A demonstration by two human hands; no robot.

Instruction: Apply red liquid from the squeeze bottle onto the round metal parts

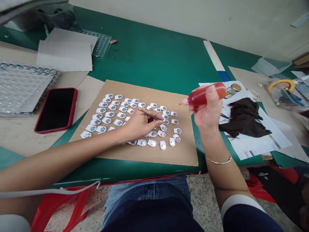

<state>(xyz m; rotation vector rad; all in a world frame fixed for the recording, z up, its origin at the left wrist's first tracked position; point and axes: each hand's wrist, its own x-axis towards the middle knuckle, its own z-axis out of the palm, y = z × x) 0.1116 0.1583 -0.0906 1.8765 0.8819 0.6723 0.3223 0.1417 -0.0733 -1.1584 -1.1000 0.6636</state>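
Observation:
My left hand [138, 124] is closed on a thin pair of tweezers [148, 114], low over rows of small round pieces on white tabs [152, 142]. These pieces lie on a brown cardboard sheet [178, 156]. The tweezers' tips are hidden by my fingers. To the right, my right hand [209, 111] grips a squeeze bottle [200, 95] of red liquid, held tilted above the table. Its fine needle tip points left, over the cardboard's right part and apart from the pieces.
A phone in a red case [56, 109] lies left of the cardboard, near bubble wrap [21, 87] and white sheets [66, 53]. On the right are a dark cloth [248, 117] on papers, a small jar [235, 88], a clear plastic box [271, 66] and yellow tape [281, 84].

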